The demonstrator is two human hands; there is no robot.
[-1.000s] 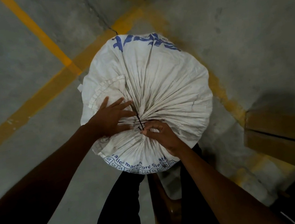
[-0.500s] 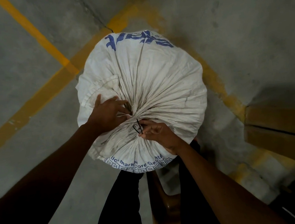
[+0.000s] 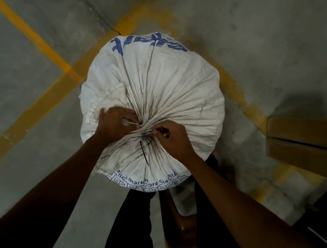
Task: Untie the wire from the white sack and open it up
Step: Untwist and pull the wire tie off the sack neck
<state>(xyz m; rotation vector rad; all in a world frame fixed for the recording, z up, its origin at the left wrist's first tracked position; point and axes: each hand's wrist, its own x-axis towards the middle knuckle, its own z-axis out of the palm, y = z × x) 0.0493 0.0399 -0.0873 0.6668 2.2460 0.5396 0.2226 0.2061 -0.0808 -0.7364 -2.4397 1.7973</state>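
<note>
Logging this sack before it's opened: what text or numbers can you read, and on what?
On the white sack, near edge: "mark", then "ore dist", words cut off by folds.
Boxed codes below: "C3", "C4", "C8", "C7", "C10"; the others are unclear.
Far edge: large blue lettering, creased, unreadable.

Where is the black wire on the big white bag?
In the head view, the black wire lies on the near side of the white sack, just below the gathered neck, between the left hand and right hand.

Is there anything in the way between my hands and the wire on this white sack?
Nothing visible blocks it. The left hand and right hand are both on the gathered neck of the white sack, and the loose end of the black wire lies exposed on the pleats between them.
</note>
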